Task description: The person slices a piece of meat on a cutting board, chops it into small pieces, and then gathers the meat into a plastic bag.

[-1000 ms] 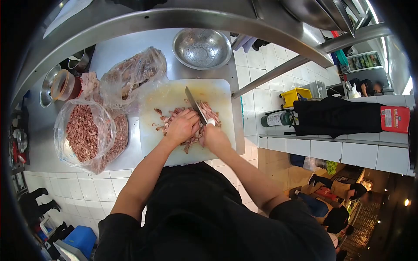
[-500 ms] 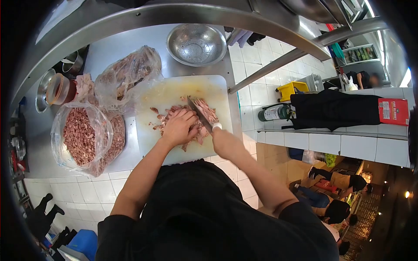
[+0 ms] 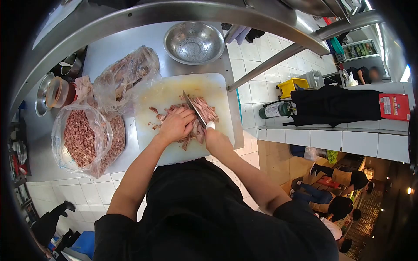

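Right hand point(image 3: 217, 142) gripped white handle point(image 3: 210, 125) of kitchen knife point(image 3: 194, 107), blade slanting toward board's far edge. Left hand point(image 3: 177, 125) lay on meat pieces point(image 3: 203, 108) beside blade, fingers bent; couldn't tell if gripping. Meat sat mid cutting board point(image 3: 214, 85), short of right edge. Judgement: safe slicing needed fingertips tucked, knuckles guiding blade.
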`<state>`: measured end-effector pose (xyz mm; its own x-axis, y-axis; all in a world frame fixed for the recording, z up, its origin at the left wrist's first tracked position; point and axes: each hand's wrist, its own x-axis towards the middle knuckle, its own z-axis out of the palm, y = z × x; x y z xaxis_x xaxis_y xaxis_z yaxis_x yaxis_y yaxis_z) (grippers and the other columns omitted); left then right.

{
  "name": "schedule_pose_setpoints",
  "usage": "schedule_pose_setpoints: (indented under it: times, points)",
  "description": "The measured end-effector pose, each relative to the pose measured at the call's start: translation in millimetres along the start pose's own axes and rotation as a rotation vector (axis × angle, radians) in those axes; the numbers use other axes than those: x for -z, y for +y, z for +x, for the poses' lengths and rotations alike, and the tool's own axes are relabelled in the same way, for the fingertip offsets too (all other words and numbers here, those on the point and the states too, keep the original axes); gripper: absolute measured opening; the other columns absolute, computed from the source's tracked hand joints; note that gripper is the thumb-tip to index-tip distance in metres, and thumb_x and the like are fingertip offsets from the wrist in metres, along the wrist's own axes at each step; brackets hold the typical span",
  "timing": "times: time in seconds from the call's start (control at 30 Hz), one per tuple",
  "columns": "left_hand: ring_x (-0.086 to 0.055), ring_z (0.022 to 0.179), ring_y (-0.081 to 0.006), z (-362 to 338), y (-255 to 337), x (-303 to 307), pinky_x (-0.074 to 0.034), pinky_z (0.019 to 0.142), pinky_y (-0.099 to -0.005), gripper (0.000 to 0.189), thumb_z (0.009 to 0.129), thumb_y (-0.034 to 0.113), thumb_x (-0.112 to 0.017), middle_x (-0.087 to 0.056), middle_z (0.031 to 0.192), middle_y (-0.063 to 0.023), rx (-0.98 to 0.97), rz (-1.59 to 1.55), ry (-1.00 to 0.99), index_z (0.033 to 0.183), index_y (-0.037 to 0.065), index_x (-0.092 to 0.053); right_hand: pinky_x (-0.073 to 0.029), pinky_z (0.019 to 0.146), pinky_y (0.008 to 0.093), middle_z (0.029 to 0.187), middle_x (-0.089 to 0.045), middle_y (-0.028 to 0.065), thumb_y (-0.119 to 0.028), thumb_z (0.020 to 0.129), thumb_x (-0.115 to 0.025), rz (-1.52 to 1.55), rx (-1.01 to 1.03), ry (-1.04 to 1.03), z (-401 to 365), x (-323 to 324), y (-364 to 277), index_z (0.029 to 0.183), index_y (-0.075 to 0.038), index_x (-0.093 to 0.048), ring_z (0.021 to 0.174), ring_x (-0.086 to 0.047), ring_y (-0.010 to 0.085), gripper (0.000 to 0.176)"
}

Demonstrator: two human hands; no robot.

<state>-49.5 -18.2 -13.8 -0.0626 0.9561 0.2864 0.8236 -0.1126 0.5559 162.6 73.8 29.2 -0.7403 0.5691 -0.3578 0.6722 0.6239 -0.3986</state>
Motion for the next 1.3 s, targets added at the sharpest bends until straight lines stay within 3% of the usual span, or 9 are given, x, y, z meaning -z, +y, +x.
schedule_pose_setpoints:
  times: [0.13,0.4,0.47,0.57,0.6,0.7,0.93,1.1,1.3]
  points:
    - [-0.065,0.12,-0.0294,1.1,-2.9,-2.9,-0.053,0.108,-0.0443,0.026,0.094,0.016,-0.069,-0.073,0.127,-0.0067,-0.01,0.014,0.006,0.116,0.006,-0.076,-0.059,0.08,0.0602,0.097,-0.075,0.0345,-0.022,0.108,-0.06,0.042,0.02,-0.059,18.1,43.3,-2.5,0.113,0.007,-0.059,0.093,-0.075,0.0518,0.03]
    - [-0.066,0.116,-0.0298,0.1,-4.6,-8.7,-0.055,0.102,-0.0449,0.023,0.092,0.015,-0.071,-0.073,0.122,-0.0073,-0.03,-0.019,0.07,0.113,0.005,-0.076,-0.058,0.087,0.0625,0.102,-0.076,0.033,-0.027,0.103,-0.069,0.103,-0.043,-0.032,23.0,10.5,9.3,0.113,0.006,-0.063,0.1,-0.075,0.0519,0.035]
    - [-0.066,0.116,-0.0304,1.8,-2.8,-5.8,-0.055,0.102,-0.045,0.022,0.092,0.015,-0.071,-0.073,0.121,-0.0076,-0.021,-0.019,0.071,0.112,0.005,-0.076,-0.058,0.086,0.0634,0.102,-0.076,0.0336,-0.024,0.106,-0.062,0.079,-0.032,-0.093,6.8,59.8,-24.7,0.112,0.006,-0.063,0.098,-0.075,0.0524,0.031]
    - [-0.066,0.115,-0.0317,1.5,-1.3,-0.6,-0.056,0.101,-0.0449,0.021,0.092,0.014,-0.072,-0.072,0.12,-0.0088,-0.017,-0.029,0.067,0.111,0.004,-0.075,-0.058,0.085,0.0635,0.099,-0.074,0.0359,-0.019,0.106,-0.06,0.056,-0.056,0.03,9.0,-7.2,-13.5,0.11,0.007,-0.062,0.096,-0.075,0.0528,0.026]
    - [-0.066,0.114,-0.0325,1.0,0.7,-1.2,-0.056,0.101,-0.0448,0.021,0.092,0.014,-0.072,-0.072,0.119,-0.0096,-0.028,-0.033,0.071,0.111,0.004,-0.075,-0.055,0.08,0.0662,0.091,-0.073,0.0371,-0.024,0.114,-0.052,0.093,-0.024,0.053,16.0,-18.2,-3.2,0.109,0.009,-0.06,0.089,-0.071,0.0582,0.035]
    - [-0.066,0.114,-0.0334,0.4,-2.0,-5.5,-0.056,0.101,-0.0445,0.021,0.093,0.014,-0.072,-0.072,0.118,-0.0105,-0.038,-0.061,0.119,0.11,0.003,-0.075,-0.056,0.081,0.0643,0.095,-0.073,0.0382,-0.02,0.111,-0.055,0.274,0.041,0.027,36.8,15.0,6.0,0.111,0.009,-0.06,0.093,-0.073,0.0561,0.03]
    - [-0.064,0.114,-0.0353,0.0,0.1,-1.7,-0.055,0.099,-0.046,0.018,0.093,0.012,-0.073,-0.071,0.122,-0.0108,-0.014,-0.089,0.097,0.108,0.003,-0.074,-0.055,0.081,0.0644,0.094,-0.073,0.0379,-0.024,0.114,-0.051,0.07,0.006,-0.006,4.7,95.0,-10.6,0.113,0.009,-0.058,0.091,-0.072,0.0578,0.034]
    - [-0.064,0.114,-0.0288,-1.7,4.7,5.9,-0.051,0.105,-0.0444,0.019,0.092,0.016,-0.072,-0.071,0.115,-0.005,0.01,0.022,0.052,0.108,0.008,-0.077,-0.057,0.084,0.0635,0.098,-0.075,0.0353,-0.016,0.109,-0.051,0.007,-0.017,-0.06,-14.7,78.1,-12.3,0.114,0.007,-0.06,0.095,-0.074,0.0552,0.026]
    - [-0.064,0.113,-0.0283,2.0,1.2,1.6,-0.05,0.105,-0.0449,0.017,0.091,0.016,-0.071,-0.07,0.114,-0.0051,0.021,0.036,0.061,0.105,0.008,-0.075,-0.061,0.084,0.0596,0.099,-0.077,0.0305,-0.009,0.103,-0.052,-0.127,-0.055,-0.142,-17.6,77.2,-10.8,0.115,0.004,-0.062,0.096,-0.077,0.0488,0.02]
